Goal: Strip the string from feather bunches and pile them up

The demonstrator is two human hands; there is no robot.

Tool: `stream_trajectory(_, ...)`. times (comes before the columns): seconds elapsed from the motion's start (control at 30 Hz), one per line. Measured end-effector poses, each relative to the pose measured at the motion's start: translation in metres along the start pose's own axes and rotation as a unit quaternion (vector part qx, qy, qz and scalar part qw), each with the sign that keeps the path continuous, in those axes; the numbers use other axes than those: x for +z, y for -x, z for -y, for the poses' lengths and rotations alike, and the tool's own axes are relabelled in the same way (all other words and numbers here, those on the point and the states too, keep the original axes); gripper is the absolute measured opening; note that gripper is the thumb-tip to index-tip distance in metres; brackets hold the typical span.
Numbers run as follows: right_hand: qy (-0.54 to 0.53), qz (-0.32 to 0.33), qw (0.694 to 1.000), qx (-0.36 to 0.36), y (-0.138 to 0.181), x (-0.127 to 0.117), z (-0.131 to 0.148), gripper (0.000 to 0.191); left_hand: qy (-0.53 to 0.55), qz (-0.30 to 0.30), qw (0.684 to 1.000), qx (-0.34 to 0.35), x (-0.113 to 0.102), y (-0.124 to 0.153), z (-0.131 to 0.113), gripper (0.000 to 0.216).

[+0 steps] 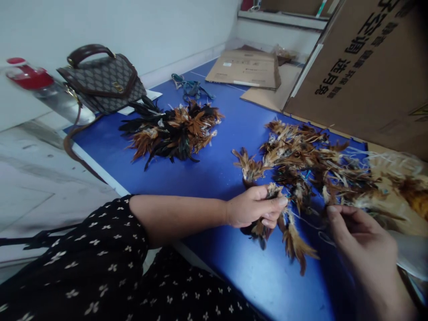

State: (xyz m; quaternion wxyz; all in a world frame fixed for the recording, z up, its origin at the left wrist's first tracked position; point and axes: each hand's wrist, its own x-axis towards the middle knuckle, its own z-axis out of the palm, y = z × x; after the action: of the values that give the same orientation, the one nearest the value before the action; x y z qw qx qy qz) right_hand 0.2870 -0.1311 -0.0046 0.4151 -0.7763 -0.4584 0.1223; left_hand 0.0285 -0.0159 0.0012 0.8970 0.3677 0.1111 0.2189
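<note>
My left hand (256,211) is closed around a small bunch of brown and dark feathers (264,229) just above the blue table (220,174). My right hand (354,234) is beside it, fingers pinched on a thin thread (309,221) that runs toward the bunch. More brown feathers (310,160) strung together lie in a long heap behind both hands. A second heap of dark and orange feathers (174,131) lies further left.
A patterned handbag (102,80) stands at the table's far left, with a red-capped bottle (36,84) beside it. Flat cardboard (245,67) and a large cardboard box (368,71) lie at the back right. A teal cord (190,87) lies near the wall.
</note>
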Motion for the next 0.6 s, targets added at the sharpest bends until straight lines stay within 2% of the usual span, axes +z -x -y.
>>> stream_trajectory(0.2,-0.094,0.040,0.995,-0.002,0.032,0.025,0.037,0.048,-0.021,-0.076,0.997,0.022,0.000,-0.003,0.007,0.064)
stream_trajectory(0.43,-0.108,0.105,0.985,-0.082,0.051,0.049,0.061,0.038,-0.041,-0.056,0.997,0.026,0.001,-0.004,0.013,0.061)
stream_trajectory(0.6,-0.143,0.138,0.979,-0.051,0.050,0.051,0.060,0.042,-0.034,-0.063,0.997,0.019,0.000,-0.004,0.013,0.062)
